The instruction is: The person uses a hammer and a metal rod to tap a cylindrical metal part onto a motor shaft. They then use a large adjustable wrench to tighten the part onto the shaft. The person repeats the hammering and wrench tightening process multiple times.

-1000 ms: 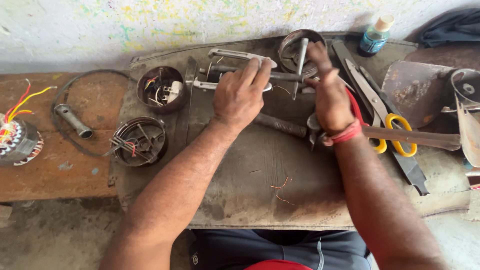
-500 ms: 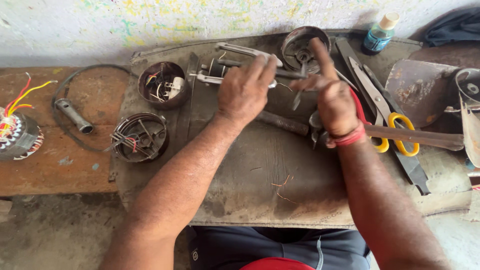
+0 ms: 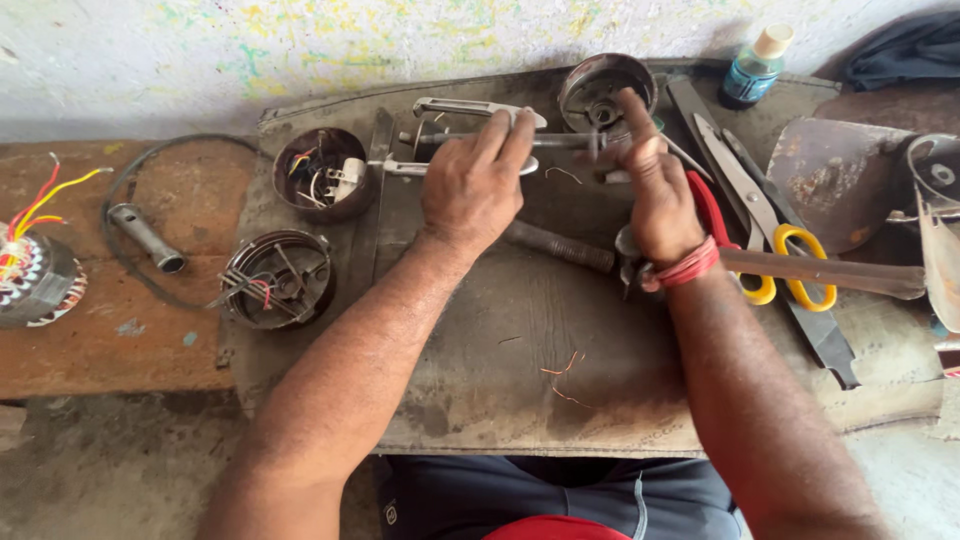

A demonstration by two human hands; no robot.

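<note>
Both hands have risen slightly toward the far edge of the worn mat [image 3: 520,340]. Left hand [image 3: 478,185], palm down and fingers curled, clasps a thin metal shaft [image 3: 560,141] lying crosswise at far centre. Right hand [image 3: 655,195] pinches the shaft's right end, forefinger raised, beside a round metal housing [image 3: 603,88].

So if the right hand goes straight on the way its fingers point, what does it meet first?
Probably the round metal cup: the right hand points its fingers up toward the wall, and the cup lies just beyond the fingertips. Depth is unclear, so it might pass over it.
</note>
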